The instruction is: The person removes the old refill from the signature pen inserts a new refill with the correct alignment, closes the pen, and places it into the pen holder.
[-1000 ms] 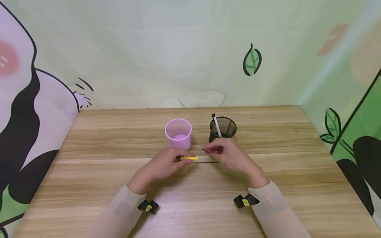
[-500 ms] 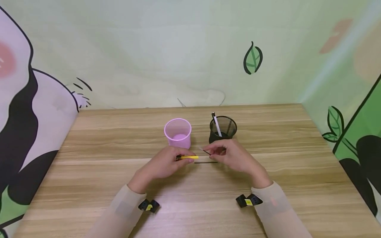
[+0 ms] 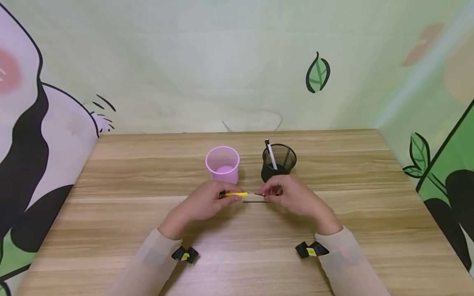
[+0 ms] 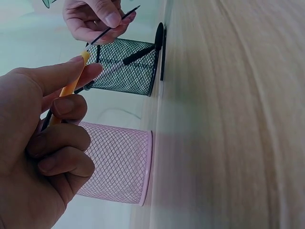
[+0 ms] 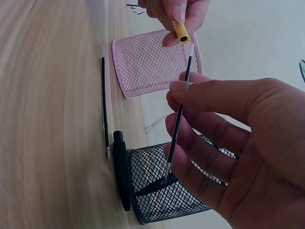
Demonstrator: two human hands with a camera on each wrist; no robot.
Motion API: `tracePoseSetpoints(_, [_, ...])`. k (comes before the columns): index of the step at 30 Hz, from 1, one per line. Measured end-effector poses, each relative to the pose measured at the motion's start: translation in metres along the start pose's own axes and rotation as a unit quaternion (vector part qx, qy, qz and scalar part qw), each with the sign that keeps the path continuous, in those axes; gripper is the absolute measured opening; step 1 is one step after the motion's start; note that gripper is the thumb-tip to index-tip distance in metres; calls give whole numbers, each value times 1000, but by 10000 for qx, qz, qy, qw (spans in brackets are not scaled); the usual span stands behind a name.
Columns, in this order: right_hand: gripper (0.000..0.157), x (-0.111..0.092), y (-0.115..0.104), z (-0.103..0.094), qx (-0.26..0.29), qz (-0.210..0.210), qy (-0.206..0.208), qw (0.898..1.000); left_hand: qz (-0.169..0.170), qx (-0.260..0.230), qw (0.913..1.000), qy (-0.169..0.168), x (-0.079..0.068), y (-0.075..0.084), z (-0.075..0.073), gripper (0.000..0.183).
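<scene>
Swung nearly level since half a second ago, the thin black refill point(image 5: 176, 126), pinched by thumb and fingers of the right hand point(image 3: 292, 195), points toward nine o'clock, just beside the yellow tube point(image 3: 237, 194) clamped in the left hand point(image 3: 205, 201).

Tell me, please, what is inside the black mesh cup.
A white and black pen leans inside the black mesh cup; a dark strip beside it is unclear. In the head view, the right hand partly hides the cup's lower front.
</scene>
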State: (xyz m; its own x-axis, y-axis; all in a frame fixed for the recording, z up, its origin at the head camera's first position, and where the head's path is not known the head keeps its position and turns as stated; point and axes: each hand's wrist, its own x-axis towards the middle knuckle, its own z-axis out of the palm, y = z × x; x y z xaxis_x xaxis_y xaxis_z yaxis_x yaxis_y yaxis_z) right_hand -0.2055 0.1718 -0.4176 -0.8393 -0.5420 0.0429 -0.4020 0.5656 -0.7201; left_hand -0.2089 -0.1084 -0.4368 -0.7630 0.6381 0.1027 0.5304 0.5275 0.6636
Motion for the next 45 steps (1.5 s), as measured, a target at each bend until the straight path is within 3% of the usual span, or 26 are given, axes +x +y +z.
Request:
tracePoseSetpoints(8, [27,0,1,1,-156,-145,-55,9998,-2,11,10000,-24,-1,2,-1,17])
tracePoseSetpoints(24, [23,1,0,4,-249,-325,-120,9991,-32,46,10000,-68,0,2,0,15])
tracePoseSetpoints(33, [19,2,0,6,-234,16,-109,9997,7,74,10000,-55,-1,2,0,16])
tracePoseSetpoints(40, [5,1,-2,6,-233,131,38,9996,62,45,10000,-46,-1,2,0,16])
tracePoseSetpoints(45, [5,1,-3,7,-289,176,105,9994,86,72,9999,-42,0,2,0,17])
